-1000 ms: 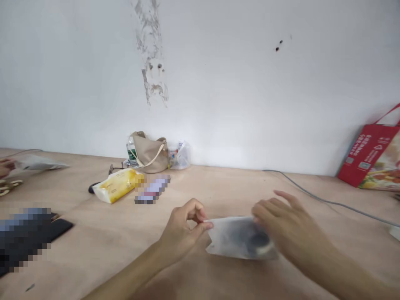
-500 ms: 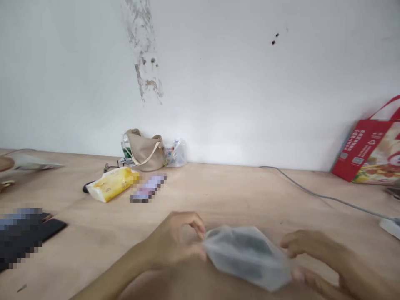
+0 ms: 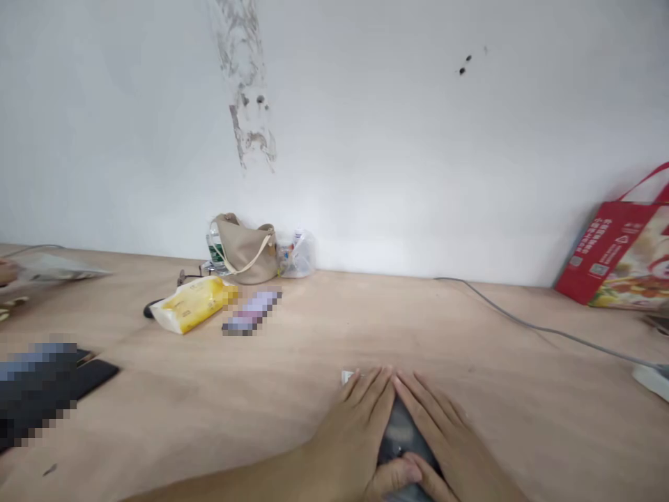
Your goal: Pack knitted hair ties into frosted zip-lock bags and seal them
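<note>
A small translucent plastic bag (image 3: 400, 429) with something dark inside lies on the wooden table (image 3: 324, 362), near its front edge. My left hand (image 3: 355, 432) rests flat on the bag's left half, fingers stretched out and together. Over the right half lies my right hand (image 3: 447, 446), also flat. The fingertips of both hands meet at the bag's far edge, and the thumbs touch at the near side. Only a grey strip between the hands and a white corner at the far left of the bag show.
At the wall stand a beige handbag (image 3: 245, 249), a water bottle (image 3: 214, 247) and a clear plastic bag (image 3: 297, 256). A yellow tissue pack (image 3: 191, 312) lies in front. A grey cable (image 3: 527, 324) runs right. A red shopping bag (image 3: 621, 254) leans far right. Another person's hand (image 3: 6, 272) shows at left.
The bag was held up between both hands and turned; now it lies on the table with both hands pressed flat on top of it.
</note>
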A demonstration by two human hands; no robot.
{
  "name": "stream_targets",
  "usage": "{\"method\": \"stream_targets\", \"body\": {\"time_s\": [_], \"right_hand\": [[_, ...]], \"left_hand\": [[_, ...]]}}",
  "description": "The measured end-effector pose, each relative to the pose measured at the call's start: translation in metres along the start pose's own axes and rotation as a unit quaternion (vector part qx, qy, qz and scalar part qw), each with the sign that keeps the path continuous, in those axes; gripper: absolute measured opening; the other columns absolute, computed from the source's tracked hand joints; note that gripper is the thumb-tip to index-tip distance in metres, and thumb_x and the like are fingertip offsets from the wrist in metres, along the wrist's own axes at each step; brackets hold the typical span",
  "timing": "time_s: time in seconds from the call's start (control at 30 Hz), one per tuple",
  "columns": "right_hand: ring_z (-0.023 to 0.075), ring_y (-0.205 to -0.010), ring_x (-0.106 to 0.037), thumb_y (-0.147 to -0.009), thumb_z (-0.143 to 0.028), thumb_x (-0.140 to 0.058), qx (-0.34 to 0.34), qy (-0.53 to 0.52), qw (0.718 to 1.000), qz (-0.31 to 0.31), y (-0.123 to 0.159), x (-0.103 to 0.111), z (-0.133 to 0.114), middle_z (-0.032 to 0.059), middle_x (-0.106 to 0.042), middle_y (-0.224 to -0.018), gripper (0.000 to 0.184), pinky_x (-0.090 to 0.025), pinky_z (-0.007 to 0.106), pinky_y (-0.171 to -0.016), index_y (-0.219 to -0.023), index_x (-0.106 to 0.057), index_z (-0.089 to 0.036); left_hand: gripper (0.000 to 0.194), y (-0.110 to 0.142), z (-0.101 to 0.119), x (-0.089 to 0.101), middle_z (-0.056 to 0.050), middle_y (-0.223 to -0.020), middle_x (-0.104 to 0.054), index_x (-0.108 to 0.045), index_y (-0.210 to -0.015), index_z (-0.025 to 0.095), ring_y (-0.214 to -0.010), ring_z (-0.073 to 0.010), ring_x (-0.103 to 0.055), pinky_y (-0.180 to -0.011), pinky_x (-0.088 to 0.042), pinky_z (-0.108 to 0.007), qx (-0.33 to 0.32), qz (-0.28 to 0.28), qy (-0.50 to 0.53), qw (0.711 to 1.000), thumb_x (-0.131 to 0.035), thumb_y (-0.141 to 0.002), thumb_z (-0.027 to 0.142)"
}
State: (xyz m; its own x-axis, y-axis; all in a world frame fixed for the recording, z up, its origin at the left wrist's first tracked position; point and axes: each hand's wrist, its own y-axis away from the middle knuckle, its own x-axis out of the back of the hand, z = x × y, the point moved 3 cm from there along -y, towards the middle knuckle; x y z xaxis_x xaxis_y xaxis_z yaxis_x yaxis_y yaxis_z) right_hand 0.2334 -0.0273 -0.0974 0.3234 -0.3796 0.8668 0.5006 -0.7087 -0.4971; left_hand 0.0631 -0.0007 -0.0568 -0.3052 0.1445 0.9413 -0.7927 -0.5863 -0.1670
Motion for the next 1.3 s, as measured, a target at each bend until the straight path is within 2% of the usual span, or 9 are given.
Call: {"method": "stream_targets", "body": {"time_s": [0.13,0.3,0.77,0.9,1.0,1.03,1.1,1.2,1.3], "right_hand": [[0.0296,-0.136,-0.033,-0.097,-0.042,-0.038,-0.034,-0.066,0.997,-0.03,-0.008,-0.003,0.01,0.0099,-0.033,-0.15,0.066,-0.041,0.051,-0.101,-0.15,-0.004,-0.024],[0.0286,-0.138,-0.028,-0.096,-0.046,-0.038,-0.087,-0.123,0.986,-0.069,-0.016,-0.004,0.018,0.0084,-0.033,-0.15,0.06,-0.035,0.051,-0.106,-0.149,-0.02,-0.023],[0.0269,-0.13,-0.042,-0.094,-0.048,-0.044,-0.09,-0.156,0.982,-0.057,-0.017,0.002,0.016,0.0124,-0.045,-0.143,0.06,-0.036,0.047,-0.106,-0.144,-0.035,-0.017],[0.0251,-0.134,-0.038,-0.095,-0.047,-0.041,-0.082,-0.187,0.979,-0.023,-0.014,0.004,0.018,0.0111,-0.041,-0.145,0.056,-0.035,0.046,-0.107,-0.143,-0.037,-0.018],[0.0227,-0.132,-0.041,-0.097,-0.043,-0.037,-0.111,-0.22,0.969,-0.002,-0.013,0.007,0.021,0.0104,-0.044,-0.144,0.049,-0.037,0.043,-0.106,-0.14,-0.042,-0.021],[0.0222,-0.13,-0.043,-0.098,-0.042,-0.037,-0.12,-0.234,0.965,-0.009,-0.014,0.009,0.022,0.0098,-0.046,-0.143,0.047,-0.038,0.043,-0.106,-0.139,-0.044,-0.022],[0.0216,-0.128,-0.047,-0.098,-0.042,-0.038,-0.128,-0.264,0.956,-0.035,-0.016,0.012,0.022,0.0081,-0.05,-0.14,0.043,-0.038,0.042,-0.106,-0.136,-0.048,-0.024],[0.0214,-0.127,-0.047,-0.098,-0.044,-0.037,-0.114,-0.305,0.944,-0.046,-0.018,0.016,0.019,0.0067,-0.051,-0.138,0.042,-0.038,0.042,-0.105,-0.133,-0.051,-0.026],[0.0214,-0.128,-0.046,-0.098,-0.043,-0.037,-0.115,-0.324,0.939,0.007,-0.017,0.017,0.017,0.0072,-0.05,-0.139,0.04,-0.041,0.04,-0.104,-0.13,-0.054,-0.026]], "left_hand": [[0.08,-0.011,-0.003,0.007,-0.025,-0.149,-0.028,-0.023,-0.146,0.003,-0.137,-0.0384,-0.026,-0.108,-0.025,-0.06,0.028,-0.024,0.016,0.999,-0.035,-0.092,0.061],[0.08,-0.02,-0.016,0.001,-0.025,-0.148,-0.03,-0.023,-0.146,0.005,-0.137,-0.0364,-0.027,-0.11,-0.024,-0.057,0.016,-0.009,0.036,0.999,-0.038,-0.09,0.061],[0.069,-0.019,-0.014,0.017,-0.017,-0.134,-0.051,-0.041,-0.136,0.012,-0.122,-0.0308,-0.047,-0.105,-0.035,-0.049,-0.034,0.044,0.076,0.996,-0.056,-0.083,0.054],[0.058,-0.009,-0.003,0.01,-0.018,-0.133,-0.053,-0.045,-0.132,0.016,-0.126,-0.0346,-0.044,-0.107,-0.029,-0.056,-0.123,0.107,-0.039,0.986,-0.061,-0.083,0.042],[0.031,-0.004,0.014,-0.009,-0.005,-0.112,-0.069,-0.052,-0.122,0.025,-0.109,-0.0202,-0.06,-0.108,-0.033,-0.04,-0.232,0.159,-0.064,0.957,-0.054,-0.091,0.02],[0.026,-0.005,0.017,-0.017,0.0,-0.101,-0.072,-0.054,-0.116,0.025,-0.097,-0.0139,-0.064,-0.104,-0.038,-0.03,-0.237,0.178,-0.049,0.954,-0.049,-0.093,0.014],[0.018,-0.01,0.024,-0.032,0.002,-0.088,-0.073,-0.058,-0.104,0.022,-0.082,-0.0105,-0.065,-0.088,-0.046,-0.02,-0.25,0.192,-0.061,0.947,-0.044,-0.096,0.014],[0.016,-0.018,0.028,-0.041,0.003,-0.072,-0.068,-0.061,-0.087,0.022,-0.068,-0.0123,-0.061,-0.065,-0.045,-0.024,-0.223,0.255,-0.121,0.933,-0.047,-0.096,0.023],[0.03,-0.02,0.031,-0.029,0.002,-0.062,-0.062,-0.06,-0.074,0.022,-0.06,-0.0149,-0.055,-0.054,-0.037,-0.03,-0.229,0.315,-0.178,0.903,-0.043,-0.098,0.024]]}}
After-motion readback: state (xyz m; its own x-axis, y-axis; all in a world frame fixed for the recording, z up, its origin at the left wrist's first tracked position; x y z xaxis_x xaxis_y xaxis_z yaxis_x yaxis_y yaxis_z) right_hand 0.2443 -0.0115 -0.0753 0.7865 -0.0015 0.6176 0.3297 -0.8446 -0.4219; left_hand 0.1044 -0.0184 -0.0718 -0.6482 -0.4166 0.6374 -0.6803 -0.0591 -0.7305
